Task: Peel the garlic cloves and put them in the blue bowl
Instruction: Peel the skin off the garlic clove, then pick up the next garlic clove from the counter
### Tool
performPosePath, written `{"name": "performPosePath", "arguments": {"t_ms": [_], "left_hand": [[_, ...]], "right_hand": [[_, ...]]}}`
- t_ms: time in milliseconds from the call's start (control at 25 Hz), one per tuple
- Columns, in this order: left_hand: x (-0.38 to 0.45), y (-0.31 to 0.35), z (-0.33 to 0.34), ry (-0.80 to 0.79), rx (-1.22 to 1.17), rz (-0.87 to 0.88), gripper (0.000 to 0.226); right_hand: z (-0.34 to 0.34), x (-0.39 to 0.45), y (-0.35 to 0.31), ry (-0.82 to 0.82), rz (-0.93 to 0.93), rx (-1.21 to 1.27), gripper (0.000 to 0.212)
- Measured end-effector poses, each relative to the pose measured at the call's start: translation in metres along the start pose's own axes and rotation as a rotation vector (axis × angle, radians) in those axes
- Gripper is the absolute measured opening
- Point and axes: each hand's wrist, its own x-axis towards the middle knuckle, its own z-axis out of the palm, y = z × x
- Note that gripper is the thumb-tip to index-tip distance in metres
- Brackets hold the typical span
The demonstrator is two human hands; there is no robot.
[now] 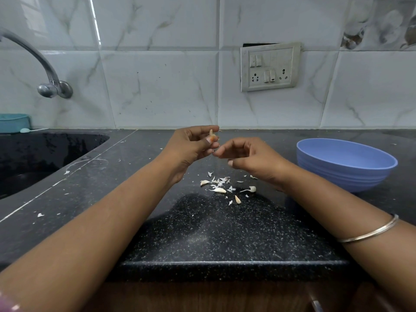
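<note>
My left hand [191, 146] pinches a small garlic clove [211, 134] between thumb and fingers, raised above the black counter. My right hand [249, 157] hovers just to its right with fingers curled; its fingertips are close to the clove and whether they hold a bit of skin I cannot tell. Below the hands lie several loose garlic cloves [219, 190] and white peel scraps [221, 180] on the counter. The blue bowl [346, 164] stands to the right of my right hand; its inside is hidden from this angle.
A black sink [45, 154] is sunk into the counter at left, with a metal tap [48, 83] on the tiled wall above it. A teal container [14, 122] sits behind the sink. A switch plate [270, 67] is on the wall. The counter's front edge [225, 263] runs below my forearms.
</note>
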Motion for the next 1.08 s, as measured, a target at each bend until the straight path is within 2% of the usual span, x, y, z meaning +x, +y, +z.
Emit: {"name": "performPosePath", "arguments": {"t_ms": [80, 320, 520, 760, 1080], "left_hand": [[-0.001, 0.0, 0.0, -0.014, 0.038, 0.014, 0.026], [-0.001, 0.001, 0.001, 0.005, 0.137, 0.039, 0.011], [-0.001, -0.003, 0.002, -0.021, 0.417, 0.09, 0.013], [0.003, -0.008, 0.003, -0.056, 0.747, 0.164, 0.011], [0.002, -0.009, 0.005, -0.068, 0.82, 0.146, 0.02]], "right_hand": [[0.0, 0.001, 0.002, 0.007, -0.001, 0.014, 0.04], [0.001, 0.002, 0.001, 0.141, 0.027, 0.088, 0.028], [-0.004, 0.003, -0.001, 0.238, 0.051, 0.033, 0.025], [-0.006, 0.005, 0.003, 0.197, 0.054, -0.053, 0.009], [-0.017, 0.006, 0.004, 0.209, 0.091, -0.153, 0.015]]}}
